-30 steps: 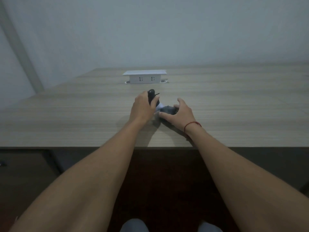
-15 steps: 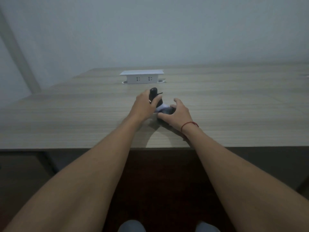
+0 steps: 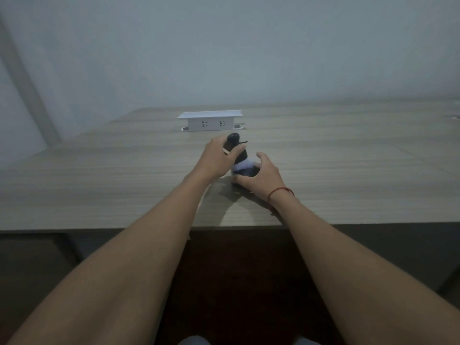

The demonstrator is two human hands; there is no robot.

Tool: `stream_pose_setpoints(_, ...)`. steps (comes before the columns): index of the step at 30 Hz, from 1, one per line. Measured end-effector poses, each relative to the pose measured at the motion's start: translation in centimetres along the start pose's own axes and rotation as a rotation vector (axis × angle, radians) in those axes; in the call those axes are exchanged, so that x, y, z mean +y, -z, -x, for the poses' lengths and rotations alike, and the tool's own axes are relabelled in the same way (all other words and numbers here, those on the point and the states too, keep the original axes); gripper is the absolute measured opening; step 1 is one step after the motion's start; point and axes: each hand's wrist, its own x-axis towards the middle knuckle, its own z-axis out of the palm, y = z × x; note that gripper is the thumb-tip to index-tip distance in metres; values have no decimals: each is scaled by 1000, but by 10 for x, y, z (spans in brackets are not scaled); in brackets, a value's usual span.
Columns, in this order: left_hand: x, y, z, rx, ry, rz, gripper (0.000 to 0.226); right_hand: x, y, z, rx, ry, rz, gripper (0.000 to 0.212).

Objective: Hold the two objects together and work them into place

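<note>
From the head view, my left hand [image 3: 219,158] wraps the upper part of a dark bottle [image 3: 239,155], fingers [image 3: 235,151] curled round its neck just under the rounded black cap [image 3: 233,138]. A thin dark bit sticks out sideways near the cap; I cannot tell what it is. My right hand [image 3: 261,176] cups the bottle's lower body, thumb in front and the other fingers curled round the far side, so both hands grip it. A pale band [image 3: 245,166], a label or a wrap, circles the bottle between my two grips. The bottle stands on the desk [image 3: 99,183], leaning a little, near the front edge and well short of the white socket box [image 3: 210,120] further back. A red string [image 3: 280,191] sits on my right wrist.

I judge the bottle small and light, stiff in the wall, probably glass or hard plastic, so it may crack if it tips and strikes the desk. The dark surface looks smooth and could slip; the pale band should give better purchase. The base is the steady place to hold, with the neck left to the other hand for the cap.
</note>
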Motion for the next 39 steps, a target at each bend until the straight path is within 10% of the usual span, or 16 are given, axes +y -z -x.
stream_pose_setpoints(31,-15,-10,-4,72,134,67,27,1,-1,-2,10,-25,2,103)
stream_pose_setpoints(39,-24,-10,2,114,336,-75,40,1,0,0,33,55,76,70)
